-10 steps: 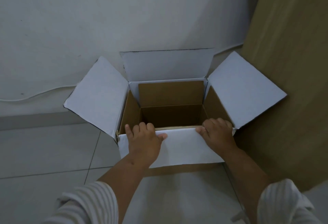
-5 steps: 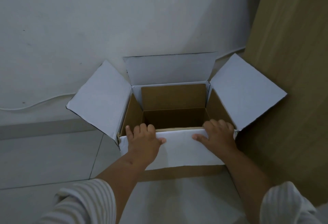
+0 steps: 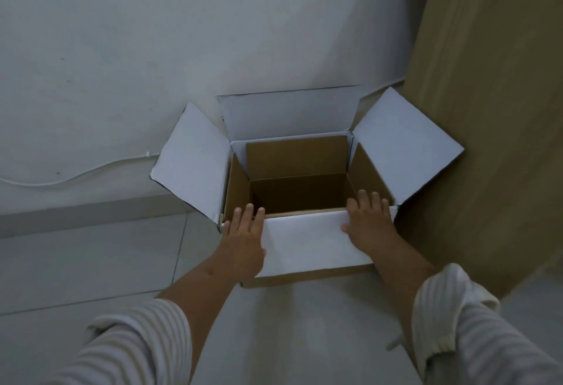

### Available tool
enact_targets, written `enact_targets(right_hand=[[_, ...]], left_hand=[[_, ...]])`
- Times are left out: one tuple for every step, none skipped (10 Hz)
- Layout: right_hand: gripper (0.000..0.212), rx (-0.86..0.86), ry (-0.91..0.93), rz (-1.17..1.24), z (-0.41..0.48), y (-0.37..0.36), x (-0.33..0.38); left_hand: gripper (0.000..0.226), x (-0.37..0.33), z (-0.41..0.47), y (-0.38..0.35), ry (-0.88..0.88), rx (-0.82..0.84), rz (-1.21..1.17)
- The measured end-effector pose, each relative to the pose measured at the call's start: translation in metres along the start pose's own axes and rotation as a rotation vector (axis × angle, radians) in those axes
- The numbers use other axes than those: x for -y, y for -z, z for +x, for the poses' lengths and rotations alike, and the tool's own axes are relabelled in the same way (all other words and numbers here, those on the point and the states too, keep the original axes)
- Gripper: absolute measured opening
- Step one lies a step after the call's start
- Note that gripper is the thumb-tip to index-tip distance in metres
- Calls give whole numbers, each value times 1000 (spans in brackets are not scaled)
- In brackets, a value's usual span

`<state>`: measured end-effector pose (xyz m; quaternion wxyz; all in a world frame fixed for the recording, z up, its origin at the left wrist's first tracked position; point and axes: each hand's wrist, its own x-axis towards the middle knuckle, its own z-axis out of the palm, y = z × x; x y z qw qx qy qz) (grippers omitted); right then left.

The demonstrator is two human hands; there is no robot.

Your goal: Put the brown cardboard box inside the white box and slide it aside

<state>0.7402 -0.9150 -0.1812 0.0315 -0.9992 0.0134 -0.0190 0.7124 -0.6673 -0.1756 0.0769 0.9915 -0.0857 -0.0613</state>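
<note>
A white box [image 3: 307,240] is seen standing on a pale tiled floor [image 3: 91,262], pushed up close to a white wall [image 3: 182,34], with all four of its flaps folded outward. The brown cardboard box [image 3: 297,156] is set inside it, open at the top, so that its brown inner walls and dark bottom are exposed within the white rim. The near flap of the white box is folded down toward the person, and both hands are laid flat on it. The left hand [image 3: 245,240] is placed at the near left corner with the fingers spread and straight, the fingertips reaching just over the near edge of the opening; nothing is gripped by it. The right hand [image 3: 367,221] is placed at the near right corner in the same manner, palm down and fingers extended over the rim, with the thumb stretched toward the middle of the flap; nothing is closed in it either. Striped sleeves [image 3: 143,342] are pushed back on both forearms. A light wooden panel [image 3: 487,110] is seen to the right, and the right flap of the white box is held against or just beside it; which cannot be told. A thin white cable [image 3: 76,176] is run along the foot of the wall to the left of the box.
</note>
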Motion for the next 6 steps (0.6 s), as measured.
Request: enact_targets(right_hand=[[59, -5, -85, 91, -19, 5, 25], [63, 35, -65, 137, -38, 19, 61], [63, 78, -30, 153, -45, 47, 91], [62, 131, -21, 177, -49, 88, 108], [61, 133, -9, 226, -55, 147, 118], [59, 140, -10, 260, -58, 214, 124]], left_hand=[[77, 0, -3, 11, -3, 66, -28], [73, -2, -5, 29, -7, 77, -56], [71, -11, -9, 59, 1, 73, -84], [72, -20, -17, 94, -9, 86, -67], [71, -30, -32, 150, -33, 62, -79], [69, -41, -42, 213, -52, 26, -110]])
